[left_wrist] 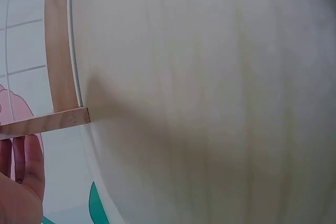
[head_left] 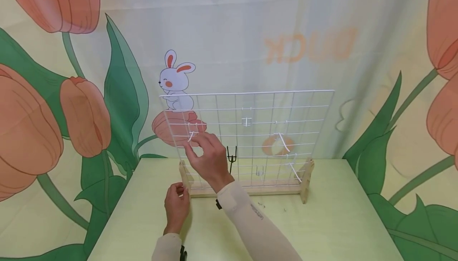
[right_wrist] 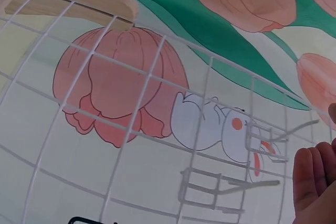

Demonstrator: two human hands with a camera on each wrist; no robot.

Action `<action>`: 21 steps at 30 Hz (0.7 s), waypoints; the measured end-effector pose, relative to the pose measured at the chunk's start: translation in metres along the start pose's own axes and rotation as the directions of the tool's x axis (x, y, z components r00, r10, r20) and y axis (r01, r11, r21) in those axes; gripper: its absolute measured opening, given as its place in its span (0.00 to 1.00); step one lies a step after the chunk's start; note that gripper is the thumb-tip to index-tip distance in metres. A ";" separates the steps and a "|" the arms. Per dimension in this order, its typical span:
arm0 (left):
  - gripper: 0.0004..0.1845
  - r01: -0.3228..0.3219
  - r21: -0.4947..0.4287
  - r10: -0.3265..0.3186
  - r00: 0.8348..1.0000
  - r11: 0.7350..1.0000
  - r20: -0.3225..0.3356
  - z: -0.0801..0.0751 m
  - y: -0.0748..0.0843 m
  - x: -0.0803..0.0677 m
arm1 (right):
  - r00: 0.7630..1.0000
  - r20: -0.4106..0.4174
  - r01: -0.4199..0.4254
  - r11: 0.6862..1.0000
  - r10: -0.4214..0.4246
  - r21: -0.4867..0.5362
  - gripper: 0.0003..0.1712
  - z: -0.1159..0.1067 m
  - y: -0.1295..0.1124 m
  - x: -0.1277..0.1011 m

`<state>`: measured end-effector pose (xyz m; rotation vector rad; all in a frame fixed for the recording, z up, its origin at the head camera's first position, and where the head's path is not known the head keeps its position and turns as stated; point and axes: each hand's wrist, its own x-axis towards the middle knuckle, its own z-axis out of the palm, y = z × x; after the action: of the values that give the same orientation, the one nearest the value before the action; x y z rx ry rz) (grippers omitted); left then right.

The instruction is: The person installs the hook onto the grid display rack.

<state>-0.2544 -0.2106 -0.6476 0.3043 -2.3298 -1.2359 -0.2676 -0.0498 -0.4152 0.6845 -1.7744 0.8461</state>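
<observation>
A white wire grid panel (head_left: 262, 93) stands upright in a wooden stand (head_left: 250, 191). My right hand (head_left: 212, 161) is raised at the grid's left part, thumb and forefinger bent around the tip of a white wire hook (head_left: 192, 133). In the right wrist view, that hook's prong (right_wrist: 302, 128) points between the thumb and the fingers (right_wrist: 307, 177), with a gap showing around it. Low on the left, my left hand (head_left: 177, 205) rests its fingertips against the outer side of the stand's wooden foot (left_wrist: 47, 123); its thumb is hidden in the left wrist view.
More white hooks hang on the grid, among them a long one (head_left: 284, 142) at the right and a small one (head_left: 246, 121) near the middle. A black double-pronged holder (head_left: 232, 158) sits at the grid's centre. Tiny bits (head_left: 262, 205) lie on the table (head_left: 340, 221). A tulip-printed curtain hangs behind.
</observation>
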 end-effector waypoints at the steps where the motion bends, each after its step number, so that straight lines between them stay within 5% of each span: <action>1: 0.13 -0.006 -0.001 0.006 1.000 1.000 0.002 0.000 0.000 0.001 | 1.000 -0.011 -0.001 1.000 0.002 0.009 0.11 -0.004 -0.001 0.000; 11: 0.13 -0.012 -0.006 0.012 1.000 1.000 -0.016 0.000 0.000 0.001 | 0.997 -0.003 -0.075 0.992 0.075 0.100 0.11 -0.055 -0.009 -0.010; 21: 0.13 0.002 0.010 -0.002 1.000 1.000 -0.014 -0.004 0.001 0.000 | 0.991 0.088 -0.108 0.985 0.097 0.135 0.15 -0.113 0.001 -0.048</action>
<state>-0.2526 -0.2126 -0.6451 0.3183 -2.3250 -1.2191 -0.1910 0.0445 -0.4336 0.7322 -1.8486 1.0329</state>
